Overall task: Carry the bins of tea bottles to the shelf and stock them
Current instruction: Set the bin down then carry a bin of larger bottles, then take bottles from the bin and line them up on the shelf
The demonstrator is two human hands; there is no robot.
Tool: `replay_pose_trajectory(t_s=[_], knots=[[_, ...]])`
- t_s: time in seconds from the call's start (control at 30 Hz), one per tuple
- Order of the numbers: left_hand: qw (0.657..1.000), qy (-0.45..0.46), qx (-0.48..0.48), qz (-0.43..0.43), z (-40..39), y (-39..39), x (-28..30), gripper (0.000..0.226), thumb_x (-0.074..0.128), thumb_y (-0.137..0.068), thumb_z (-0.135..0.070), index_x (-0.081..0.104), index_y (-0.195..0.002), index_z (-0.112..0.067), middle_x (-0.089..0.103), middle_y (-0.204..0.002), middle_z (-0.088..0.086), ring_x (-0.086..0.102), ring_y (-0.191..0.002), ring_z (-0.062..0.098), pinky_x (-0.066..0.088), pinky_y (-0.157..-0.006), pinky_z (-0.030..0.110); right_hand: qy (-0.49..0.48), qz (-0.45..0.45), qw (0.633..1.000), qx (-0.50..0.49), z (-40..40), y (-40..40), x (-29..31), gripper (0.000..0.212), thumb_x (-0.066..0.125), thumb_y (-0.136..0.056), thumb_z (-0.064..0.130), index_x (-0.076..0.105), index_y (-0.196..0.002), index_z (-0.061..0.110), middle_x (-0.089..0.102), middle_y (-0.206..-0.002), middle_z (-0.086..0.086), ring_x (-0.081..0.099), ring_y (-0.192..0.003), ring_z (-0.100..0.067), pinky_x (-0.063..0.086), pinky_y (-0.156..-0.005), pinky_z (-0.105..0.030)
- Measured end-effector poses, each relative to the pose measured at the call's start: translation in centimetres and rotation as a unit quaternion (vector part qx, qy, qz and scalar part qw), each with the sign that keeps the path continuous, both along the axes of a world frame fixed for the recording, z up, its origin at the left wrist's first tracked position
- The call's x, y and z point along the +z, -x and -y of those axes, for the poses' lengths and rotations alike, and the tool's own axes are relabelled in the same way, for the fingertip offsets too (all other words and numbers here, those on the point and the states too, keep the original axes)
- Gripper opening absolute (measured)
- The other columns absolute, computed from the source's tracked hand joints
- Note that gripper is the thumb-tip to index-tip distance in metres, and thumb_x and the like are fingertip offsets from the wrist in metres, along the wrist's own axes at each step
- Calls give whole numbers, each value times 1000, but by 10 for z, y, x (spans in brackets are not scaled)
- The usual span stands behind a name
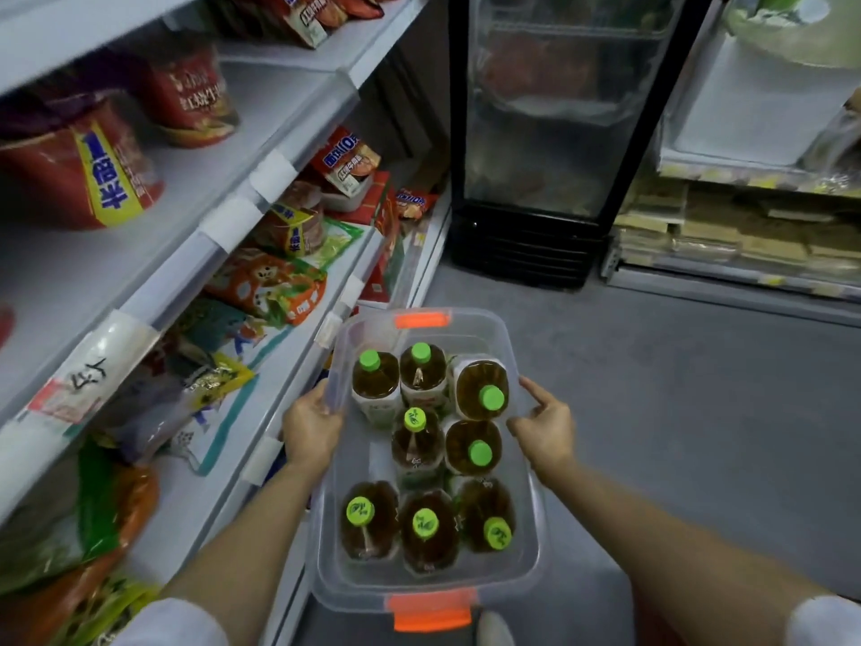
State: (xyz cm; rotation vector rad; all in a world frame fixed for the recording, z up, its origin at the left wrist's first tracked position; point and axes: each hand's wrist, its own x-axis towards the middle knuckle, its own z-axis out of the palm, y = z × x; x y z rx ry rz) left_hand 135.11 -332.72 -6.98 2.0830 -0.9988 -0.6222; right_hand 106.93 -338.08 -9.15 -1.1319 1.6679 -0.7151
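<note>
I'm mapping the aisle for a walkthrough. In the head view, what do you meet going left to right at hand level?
Snack shelf → left hand → clear bin of tea bottles → right hand → grey floor.

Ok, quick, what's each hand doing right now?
Left hand: grips the left rim of the bin.
Right hand: grips the bin's right rim, fingers curled over it.
</note>
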Motion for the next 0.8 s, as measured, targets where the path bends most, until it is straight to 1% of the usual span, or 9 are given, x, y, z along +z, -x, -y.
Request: replay_pose_trajectory(t_s=[0.07, 0.13, 0.27, 0.37, 0.43, 0.57, 0.63, 0.7, 0.8], knots=[[1000, -6, 9, 9, 17, -7, -7, 39, 67, -85, -1, 64, -124, -3, 65, -82, 4, 63, -81, 23, 40, -73, 24, -4, 2, 1000, 11, 16, -7, -5, 76, 65, -74, -10, 50, -140, 24, 52, -59, -5, 49, -49, -13, 54, -55, -28], [1000, -11, 14, 24, 31, -14, -14, 44, 65, -85, 3, 60, -129, -4, 64, -82, 4, 60, -81, 20, 39, -74, 23, -4, 0, 1000, 20, 29, -15, -9, 74, 66, -75, -10, 50, -140, 22, 49, -54, 1, 45, -42, -6, 51, -54, -26], [999, -24, 20, 38, 53, -28, -24, 50, 66, -84, 4, 55, -133, -1, 51, -65, 1, 53, -74, 21, 37, -73, 22, 11, 9, 999, 28, 49, -28, -13, 72, 68, -76, -6, 50, -140, 24, 55, -51, 10, 54, -43, 0, 60, -73, -44], [998, -24, 18, 47, 60, -33, -29, 50, 66, -83, 7, 55, -132, 1, 44, -61, -4, 51, -71, 20, 37, -60, 13, 18, 13, 999, 27, 56, -33, -17, 71, 71, -78, 1, 48, -141, 26, 64, -61, 1, 63, -55, -8, 60, -76, -43], [998, -35, 7, 55, 59, -37, -31, 49, 68, -83, 4, 56, -131, 2, 48, -65, -8, 53, -73, 17, 37, -64, 15, 27, -3, 998, 51, 55, -32, -17, 71, 71, -80, 7, 44, -143, 27, 68, -70, -3, 67, -63, -13, 60, -72, -35], [983, -112, -85, 115, 58, -52, -22, 47, 72, -85, -20, 59, -129, -9, 59, -69, 1, 60, -70, 19, 41, -66, 26, 7, -87, 983, 159, 64, -30, -7, 76, 66, -85, 14, 29, -150, 29, 63, -74, 4, 65, -65, -14, 53, -55, -25], [969, -134, -118, 170, 60, -59, -9, 45, 71, -85, -32, 61, -124, -10, 63, -85, 6, 64, -87, 27, 45, -70, 30, 12, -159, 965, 206, 71, -30, 7, 71, 65, -86, 21, 32, -148, 26, 61, -83, 5, 62, -76, -15, 51, -62, -24], [964, -116, -138, 195, 61, -63, 4, 60, 71, -84, -36, 53, -137, -14, 61, -118, 12, 58, -109, 29, 49, -85, 35, 33, -196, 958, 209, 76, -31, 24, 65, 66, -86, 30, 39, -144, 23, 58, -109, -4, 58, -99, -22, 52, -81, -34], [946, -99, -158, 264, 61, -64, 28, 75, 69, -85, -43, 38, -148, -18, 42, -149, 9, 40, -135, 27, 37, -109, 39, 107, -209, 951, 202, 80, -38, 51, 66, 65, -85, 27, 37, -144, 17, 47, -135, -9, 45, -123, -26, 43, -98, -39]])
